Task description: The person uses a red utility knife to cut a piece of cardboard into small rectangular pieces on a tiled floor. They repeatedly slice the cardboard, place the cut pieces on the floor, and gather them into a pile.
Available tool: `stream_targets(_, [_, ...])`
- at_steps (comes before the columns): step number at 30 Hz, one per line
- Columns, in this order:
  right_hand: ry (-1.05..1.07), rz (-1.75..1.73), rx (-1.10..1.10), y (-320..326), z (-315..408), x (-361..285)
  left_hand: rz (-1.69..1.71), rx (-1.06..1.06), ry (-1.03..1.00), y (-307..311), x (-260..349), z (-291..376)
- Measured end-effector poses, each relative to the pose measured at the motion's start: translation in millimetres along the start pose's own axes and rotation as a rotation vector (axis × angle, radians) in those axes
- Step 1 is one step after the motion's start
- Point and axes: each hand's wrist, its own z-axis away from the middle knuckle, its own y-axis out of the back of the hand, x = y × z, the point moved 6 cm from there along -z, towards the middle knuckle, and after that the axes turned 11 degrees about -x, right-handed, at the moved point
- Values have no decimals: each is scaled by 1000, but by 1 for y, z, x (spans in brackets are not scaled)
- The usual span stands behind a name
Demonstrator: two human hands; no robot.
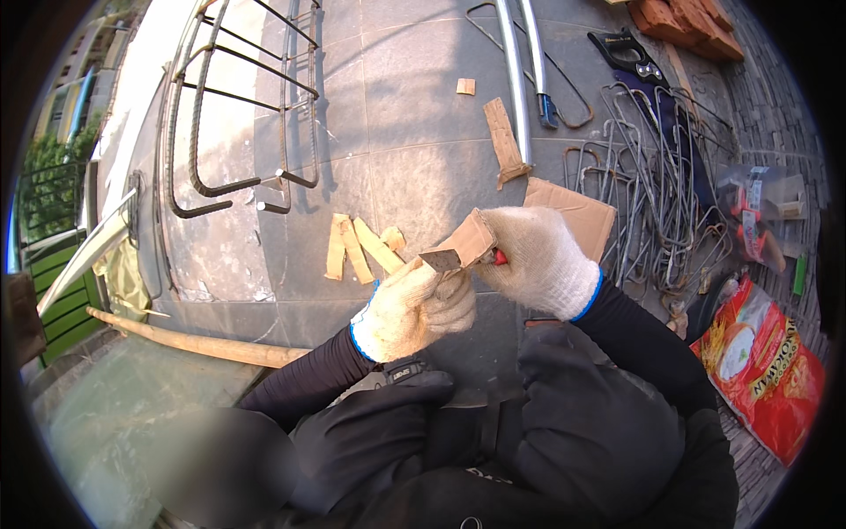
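Both hands wear cream knitted gloves with blue cuffs and meet in front of my knees. A folded piece of brown cardboard is held between them. My left hand pinches its lower left end, by a dark, flat, blade-like piece. My right hand grips the cardboard's right side and a tool with a red part, mostly hidden in the glove. Whether the dark piece belongs to that tool I cannot tell. Several cut cardboard strips lie on the tiles beyond my left hand. A larger cardboard sheet lies behind my right hand.
A rebar cage stands at the far left. Metal tubes, a handsaw, bent steel stirrups and red bricks lie to the right. A red printed bag is near my right elbow, a bamboo pole at left.
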Motion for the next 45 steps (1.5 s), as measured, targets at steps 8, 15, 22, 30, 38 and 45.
stream_targets(8, [-377, -9, -33, -5, 8, 76, -418, 396, 217, 18, -3, 20])
stream_targets(15, [-740, -289, -23, -11, 15, 96, -1631, 740, 386, 105, 45, 36])
stream_targets(22, [-732, -333, 121, -17, 9, 126, -1669, 765, 349, 140, 96, -22])
stream_targets(30, [-665, -146, 112, -28, 20, 147, -2084, 840, 255, 139, 148, 13])
stream_targets(38, [-717, 33, 70, -37, 18, 149, -2213, 643, 416, 145, 82, 37])
stream_targets(45, [-845, 396, -49, 8, -32, 159, -1979, 834, -81, 104, 134, -36])
